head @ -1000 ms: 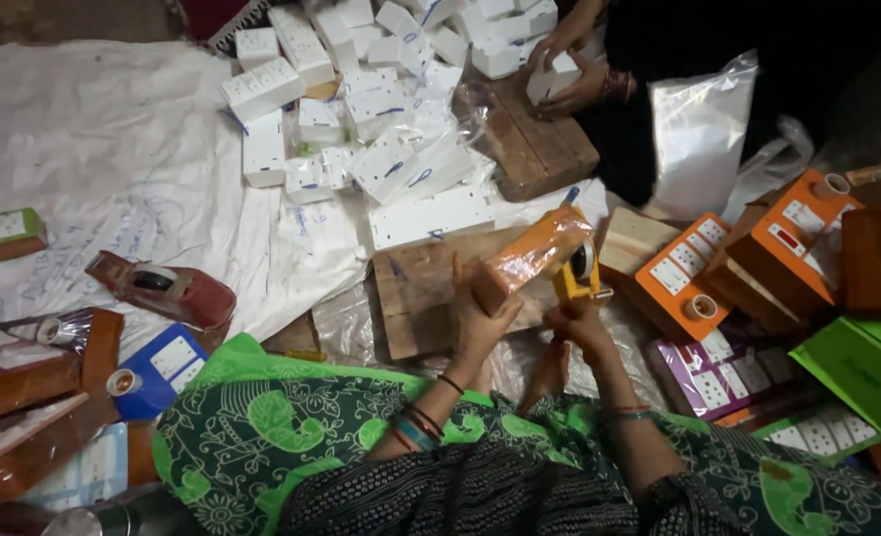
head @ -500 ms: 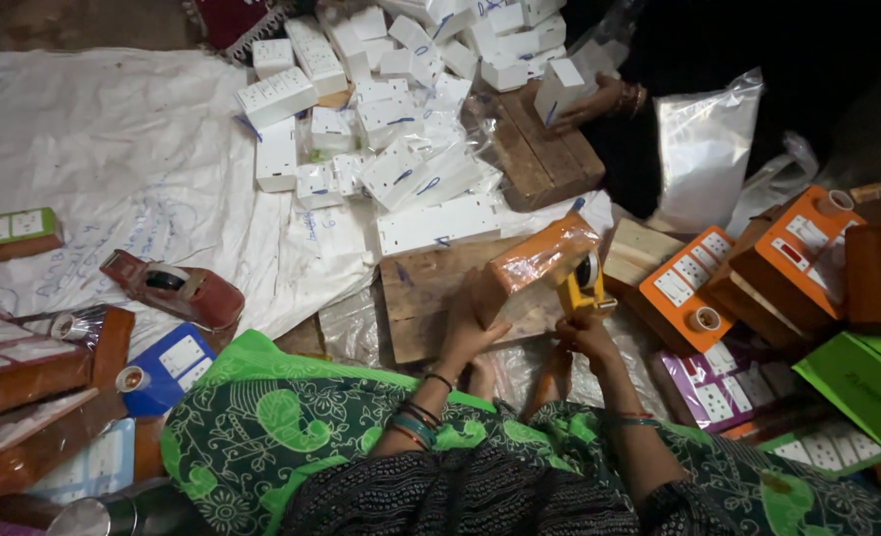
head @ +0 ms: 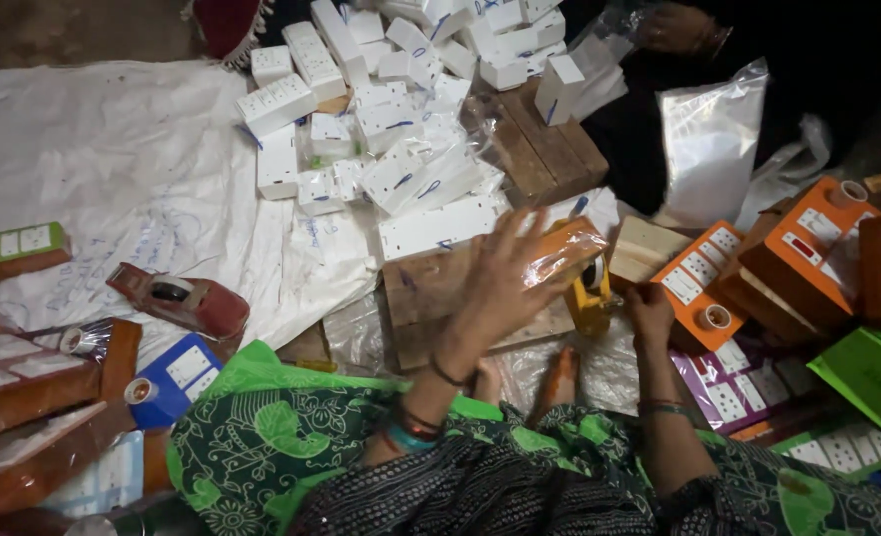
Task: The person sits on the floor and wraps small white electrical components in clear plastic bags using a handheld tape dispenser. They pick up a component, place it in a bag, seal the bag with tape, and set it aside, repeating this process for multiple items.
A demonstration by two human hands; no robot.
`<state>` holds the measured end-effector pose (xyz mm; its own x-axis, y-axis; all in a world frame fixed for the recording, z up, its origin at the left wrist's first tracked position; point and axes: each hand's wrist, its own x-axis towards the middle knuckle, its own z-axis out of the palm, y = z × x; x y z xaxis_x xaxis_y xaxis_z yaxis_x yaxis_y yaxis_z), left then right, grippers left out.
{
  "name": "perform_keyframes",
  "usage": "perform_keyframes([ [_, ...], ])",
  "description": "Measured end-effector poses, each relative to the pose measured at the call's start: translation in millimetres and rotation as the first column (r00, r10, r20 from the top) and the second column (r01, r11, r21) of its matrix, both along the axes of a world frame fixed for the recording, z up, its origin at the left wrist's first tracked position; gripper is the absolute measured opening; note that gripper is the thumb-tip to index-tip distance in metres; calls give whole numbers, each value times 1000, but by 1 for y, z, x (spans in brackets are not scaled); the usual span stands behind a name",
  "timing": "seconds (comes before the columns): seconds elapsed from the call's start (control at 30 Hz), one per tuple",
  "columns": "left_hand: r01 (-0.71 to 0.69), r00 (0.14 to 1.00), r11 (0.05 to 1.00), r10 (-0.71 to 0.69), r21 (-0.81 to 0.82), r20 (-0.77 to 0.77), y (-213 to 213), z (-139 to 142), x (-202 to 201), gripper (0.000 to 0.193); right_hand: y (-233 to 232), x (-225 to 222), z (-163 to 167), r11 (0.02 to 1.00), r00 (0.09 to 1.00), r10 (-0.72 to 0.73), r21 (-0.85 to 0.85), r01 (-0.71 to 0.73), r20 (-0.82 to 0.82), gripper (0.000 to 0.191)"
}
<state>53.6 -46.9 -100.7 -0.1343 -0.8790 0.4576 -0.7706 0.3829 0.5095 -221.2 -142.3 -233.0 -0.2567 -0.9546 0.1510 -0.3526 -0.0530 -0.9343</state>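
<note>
My left hand (head: 500, 288) is blurred, its fingers spread against the left end of an orange box wrapped in clear film (head: 571, 248). The box lies tilted over a wooden board (head: 425, 293) in front of my knees. My right hand (head: 649, 306) grips a yellow tape dispenser (head: 589, 298) just under the box's right end. My bare feet (head: 557, 375) show below the board, between my arms.
A heap of white boxes (head: 401, 149) lies on a white sheet (head: 93, 169) beyond the board. Another person's hand (head: 678, 30) is at the top, near a white box (head: 559, 87). Orange boxes (head: 803, 248), a green box (head: 872, 372) and a purple box (head: 728, 392) crowd the right. A red tape dispenser (head: 182, 300) lies left.
My left hand has opened its fingers and slid up over the wrapped box. The right hand and yellow dispenser stay at the box's right end. The other person's hand has moved back.
</note>
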Motion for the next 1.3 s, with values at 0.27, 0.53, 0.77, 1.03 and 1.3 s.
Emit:
perform_keyframes([
  [0.27, -202, 973, 977, 207, -60, 97, 2, -10, -30, 81, -10, 8, -10, 979, 968, 182, 125, -162, -175, 32],
  [0.53, -147, 983, 965, 167, -218, 79, -6, -60, -32, 76, -22, -15, -32, 984, 959, 179, -14, -180, 220, 14],
  [0.77, -161, 986, 955, 168, -248, 8, -10, -77, -28, 93, 6, -54, -49, 985, 975, -20, 173, -20, 223, 5],
  [1.03, -170, 985, 950, 168, -261, -29, -7, -69, -33, 98, 19, -26, -58, 824, 887, -150, 551, -132, 436, 9],
  [1.3, -166, 986, 951, 151, -260, -76, 0, -55, -36, 89, 27, -9, -50, 839, 893, -91, 517, -170, 441, 6],
])
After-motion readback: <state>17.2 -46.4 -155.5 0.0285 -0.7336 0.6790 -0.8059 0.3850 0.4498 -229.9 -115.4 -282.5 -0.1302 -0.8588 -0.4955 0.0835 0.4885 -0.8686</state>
